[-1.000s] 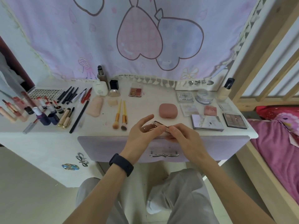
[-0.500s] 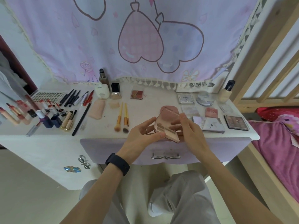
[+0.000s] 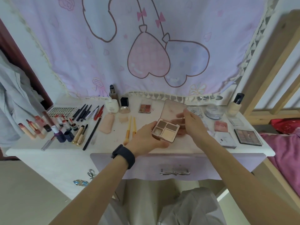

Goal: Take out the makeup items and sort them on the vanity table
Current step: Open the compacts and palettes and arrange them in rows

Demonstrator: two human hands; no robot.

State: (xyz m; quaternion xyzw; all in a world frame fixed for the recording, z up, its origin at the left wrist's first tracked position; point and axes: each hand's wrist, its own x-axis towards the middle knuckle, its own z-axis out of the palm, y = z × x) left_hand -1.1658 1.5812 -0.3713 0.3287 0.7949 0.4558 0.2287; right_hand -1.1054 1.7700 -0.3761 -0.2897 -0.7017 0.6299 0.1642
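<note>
A four-pan palette is held just above the front of the vanity table, between the two hands, with its lid swung up and away so that the pans face the wearer. This is presumably so the contents can be checked before a place is chosen. The base is gripped by the left hand, with the thumb laid along the near edge and the fingers curled under the far-left corner, which keeps the pans level. The right hand is set against the lid's right edge with its fingers fairly straight. Motion blur hides whether that edge is pinched or only propped, so this cannot be told. Sorting looks well advanced, with like kept with like. Two brushes lie just left of the left hand, and pencils and lip products are grouped well beyond them. Flat cases are gathered to the right of the right hand: a pink compact near it and a dark eyeshadow palette farther out. A small quad sits beyond the left hand. By that grouping, the held palette probably belongs on the right, among the flat cases, and the lid would best be closed first so that the powders are not smeared.
</note>
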